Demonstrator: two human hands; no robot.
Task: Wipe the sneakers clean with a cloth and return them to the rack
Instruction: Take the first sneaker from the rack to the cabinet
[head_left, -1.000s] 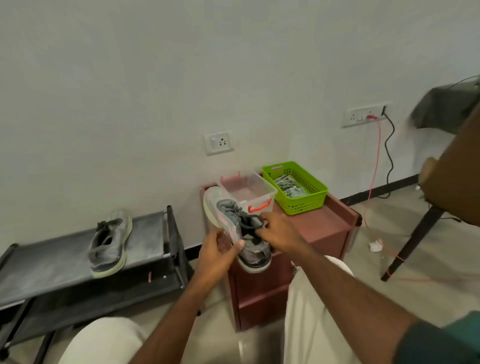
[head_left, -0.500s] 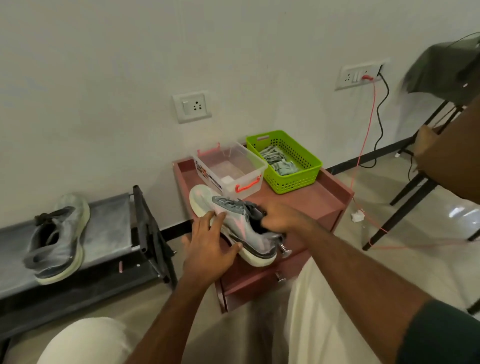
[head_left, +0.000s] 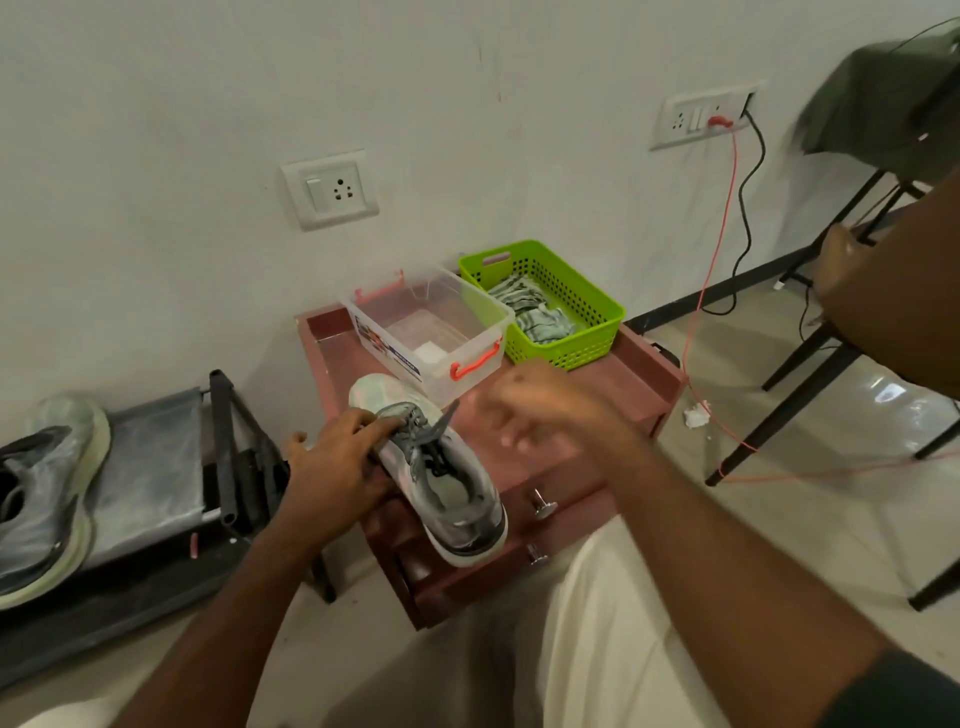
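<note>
Nearest the camera, pale trousers and two bare forearms fill the bottom of the view, with a dark sleeve edge cut off at the lower right corner. The left hand (head_left: 337, 467) grips the grey sneaker (head_left: 441, 483) at its laced forefoot, fingers curled over the upper, so part of the near side of the shoe is hidden beneath it. The right hand (head_left: 540, 415) is badly blurred, hovering above the red worktop (head_left: 613, 395) just right of the shoe; whether its fingers are curled or loose cannot be told, and nothing can be seen in it. Half a second ago that hand was at the shoe's collar beside the laces; it has since let go and lifted clear towards the baskets, while the left hand has shifted from the sole edge up onto the laces. The sneaker now stands on its sole at the front left of the worktop, heel overhanging the near edge above the drawer knobs (head_left: 543, 506), toe pointing away and slightly left towards the wall, its long axis running near to far. A second sneaker (head_left: 47, 499) lies on the shoe rack (head_left: 150, 457) at the left, cut off by the frame edge. Beyond the held shoe sits a clear plastic box (head_left: 431, 332) with orange handles, its contents hard to make out, and beside it a green basket (head_left: 566, 332) holding a striped cloth (head_left: 535, 312). A blurred brown shape intrudes at the right edge.
</note>
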